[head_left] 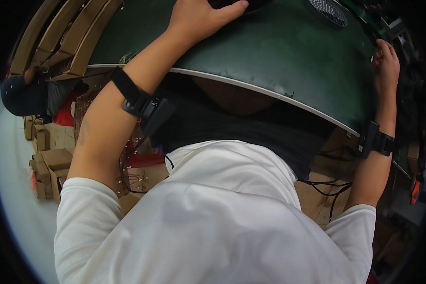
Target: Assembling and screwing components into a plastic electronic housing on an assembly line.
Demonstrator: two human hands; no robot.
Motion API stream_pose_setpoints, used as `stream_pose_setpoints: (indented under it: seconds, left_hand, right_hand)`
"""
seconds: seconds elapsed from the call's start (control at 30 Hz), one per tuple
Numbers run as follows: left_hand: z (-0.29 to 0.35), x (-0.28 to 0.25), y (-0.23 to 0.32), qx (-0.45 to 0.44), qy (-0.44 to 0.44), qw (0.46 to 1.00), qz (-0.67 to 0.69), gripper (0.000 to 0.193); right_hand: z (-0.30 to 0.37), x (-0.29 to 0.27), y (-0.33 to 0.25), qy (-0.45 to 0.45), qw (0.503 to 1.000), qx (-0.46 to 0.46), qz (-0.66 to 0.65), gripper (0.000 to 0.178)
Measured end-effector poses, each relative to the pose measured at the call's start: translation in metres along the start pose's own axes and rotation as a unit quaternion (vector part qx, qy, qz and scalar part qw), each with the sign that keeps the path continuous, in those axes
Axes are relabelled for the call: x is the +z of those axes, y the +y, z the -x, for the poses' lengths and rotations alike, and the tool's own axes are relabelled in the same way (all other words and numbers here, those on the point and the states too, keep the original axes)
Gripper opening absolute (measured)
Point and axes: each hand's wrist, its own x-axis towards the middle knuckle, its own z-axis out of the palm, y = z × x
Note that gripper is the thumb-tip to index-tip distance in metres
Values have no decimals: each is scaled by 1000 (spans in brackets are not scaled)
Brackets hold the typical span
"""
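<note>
My table (270, 54): dark green, pale-edged. On it: round speckled-grey piece (329, 11), black object (257, 5) partly out of view.

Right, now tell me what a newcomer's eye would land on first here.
Probably the white shirt, filling the lower middle below the dark green tabletop. Next, the left fingers at a black object cut off by the top edge, then the cardboard boxes at upper left.
</note>
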Motion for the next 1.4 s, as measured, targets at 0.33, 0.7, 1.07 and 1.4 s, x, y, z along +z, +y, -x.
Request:
stream_pose_setpoints:
  seconds: [0.33, 0.7, 1.07, 1.4]
  left_hand:
    - [3, -6, -8, 24, -30, 998, -48, 43]
    - [-17, -20, -6, 72, -117, 990, 22, 43]
    - [-74, 17, -24, 126, -234, 958, 110, 48]
    - [-89, 30, -28, 130, -269, 947, 117, 33]
  right_hand:
    - [21, 19, -16, -9, 999, 2, 42, 11]
    - [34, 85, -87, 14, 959, -283, 8, 52]
    - [-46, 143, -112, 5, 983, -175, -53, 37]
    - [-71, 136, -54, -85, 974, -149, -146, 31]
